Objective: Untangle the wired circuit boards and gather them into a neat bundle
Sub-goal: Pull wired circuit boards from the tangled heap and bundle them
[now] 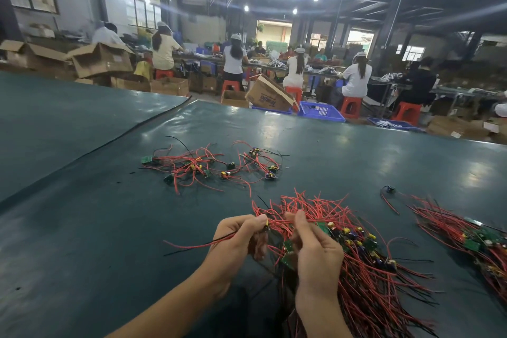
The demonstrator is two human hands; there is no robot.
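Main bundle of small green circuit boards on thin red and black wires (pixel 365 277) sits low centre, under and right of both hands, resting on the dark green matte surface (pixel 82 228).

Grip state: left hand (pixel 236 237) has its fingers curled, pinching one unit's red and black leads (pixel 192 246), which trail out to the left. The right hand (pixel 315 252) is curled too, thumb and fingers pinching red wires near the top of the bundle.

A loose tangle of wired boards (pixel 208 167) lies farther up the surface, well apart. There's a second gathered bundle (pixel 466 236) at the right edge.

Handling, my read:
- Very light and floppy. The leads have no stiffness; the boards are the only rigid bits.
- Wires probably snag on the yellow components (pixel 346 230) and on each other, so a hard pull likely tightens knots or stresses solder joints.
- Take hold at a board edge, or on the leads just beside the board, not mid-wire.
- Draw one unit out along its own wire run while the other hand pins the board cluster.
- Insulation looks smooth, so pinch, don't cup.
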